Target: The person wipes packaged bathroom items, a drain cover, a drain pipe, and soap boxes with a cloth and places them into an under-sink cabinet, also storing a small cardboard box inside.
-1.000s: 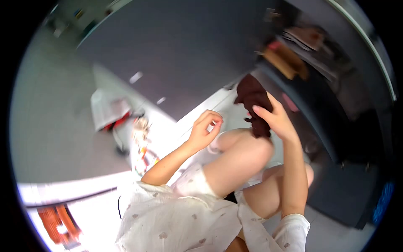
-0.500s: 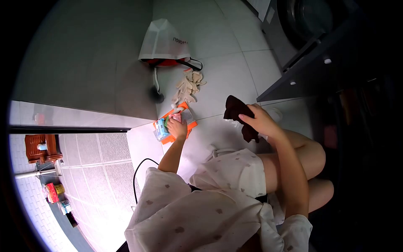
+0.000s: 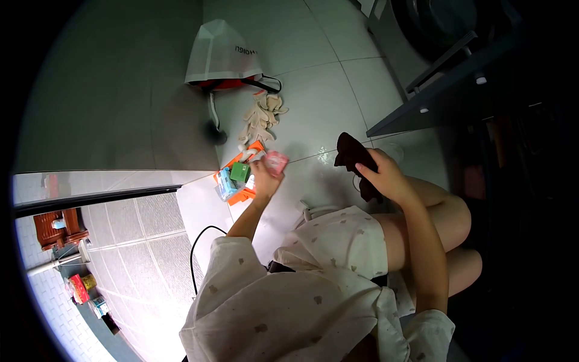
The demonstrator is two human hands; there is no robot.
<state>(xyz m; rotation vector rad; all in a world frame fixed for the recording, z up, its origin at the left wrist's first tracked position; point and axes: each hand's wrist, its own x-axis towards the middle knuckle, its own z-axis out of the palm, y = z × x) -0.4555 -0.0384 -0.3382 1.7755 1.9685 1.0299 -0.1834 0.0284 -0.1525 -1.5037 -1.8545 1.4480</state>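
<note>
My left hand (image 3: 266, 182) is closed around a small pink packet (image 3: 278, 163), held over the right side of an orange bin (image 3: 243, 196) on the floor. In the bin, a green box (image 3: 240, 172) lies beside a blue-and-white pack (image 3: 227, 183), and something white shows near my fingers. My right hand (image 3: 382, 175) grips a crumpled dark brown cloth (image 3: 350, 152) above the tiles, near my knees. The cloth's exact kind is unclear.
Beige gloves (image 3: 263, 116) lie in a heap beyond the bin, below a white bag (image 3: 222, 57) with dark handles. Wet, shiny drops (image 3: 325, 157) mark the floor tiles. A dark shelf edge (image 3: 434, 105) juts in at the right, near a round-doored machine (image 3: 443, 24).
My left hand has lifted the pink packet up and rightward from the bin, uncovering the green box. The brown cloth has shifted slightly right with my right hand.
</note>
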